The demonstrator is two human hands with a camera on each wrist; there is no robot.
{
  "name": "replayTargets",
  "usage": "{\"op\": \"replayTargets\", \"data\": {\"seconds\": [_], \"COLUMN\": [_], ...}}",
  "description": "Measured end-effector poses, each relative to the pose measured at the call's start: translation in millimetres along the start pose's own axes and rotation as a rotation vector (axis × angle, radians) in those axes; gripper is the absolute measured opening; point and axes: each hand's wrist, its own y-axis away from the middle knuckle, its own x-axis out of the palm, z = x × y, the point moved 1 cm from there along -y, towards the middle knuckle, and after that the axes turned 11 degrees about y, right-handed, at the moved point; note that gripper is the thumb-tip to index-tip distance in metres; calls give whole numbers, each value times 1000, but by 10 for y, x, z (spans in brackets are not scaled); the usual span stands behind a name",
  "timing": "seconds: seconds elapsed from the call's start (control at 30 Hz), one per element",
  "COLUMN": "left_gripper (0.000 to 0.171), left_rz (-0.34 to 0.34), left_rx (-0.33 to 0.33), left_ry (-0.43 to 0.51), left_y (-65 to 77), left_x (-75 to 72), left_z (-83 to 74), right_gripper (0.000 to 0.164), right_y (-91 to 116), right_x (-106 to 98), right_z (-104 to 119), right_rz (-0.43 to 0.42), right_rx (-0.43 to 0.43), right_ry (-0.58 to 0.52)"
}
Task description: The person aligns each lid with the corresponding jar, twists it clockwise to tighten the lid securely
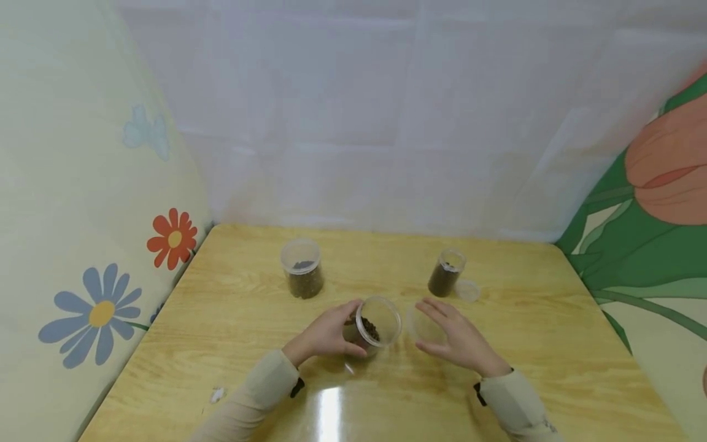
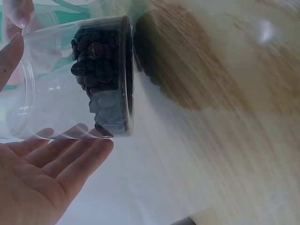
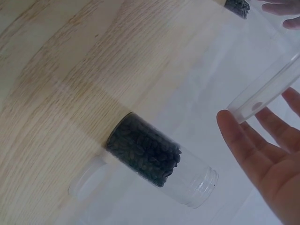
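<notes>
My left hand (image 1: 329, 333) grips a clear plastic jar (image 1: 386, 316) with its thumb on one side and fingers on the other. Dark coffee beans (image 2: 101, 70) fill the lower part of that jar, and its uncovered mouth leans toward the right. The left wrist view has the jar's base close over its dark reflection on the tabletop. In my right hand (image 1: 459, 339) a clear round lid (image 3: 265, 89) is held by its rim between thumb and fingers. The lid stands on edge, a short gap from the jar's mouth.
A slim uncovered jar (image 1: 444, 277) of dark beans stands at the back right, its small clear lid (image 1: 468, 291) lying beside it. Back left is a wider jar (image 1: 305, 281) with dark contents. A white scrap (image 1: 218, 394) lies at the front left of the wood-grain table (image 1: 375, 264).
</notes>
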Motion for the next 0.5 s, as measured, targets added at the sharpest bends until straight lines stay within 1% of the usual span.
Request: {"op": "replayTargets", "data": {"seconds": [0.17, 0.37, 0.5], "left_gripper": [91, 87, 84], "left_rz": [7, 3, 9], "left_rx": [5, 25, 25], "left_ry": [-21, -47, -46], "left_y": [20, -6, -25], "left_x": [16, 7, 2], "left_z": [-7, -17, -31], "right_gripper": [67, 67, 68], "right_y": [5, -20, -42], "right_x": [-6, -27, -41], "right_z": [32, 47, 59], "right_rz": [-5, -50, -69], "right_rx": [-18, -54, -66], "right_ry": [-5, -39, -68]}}
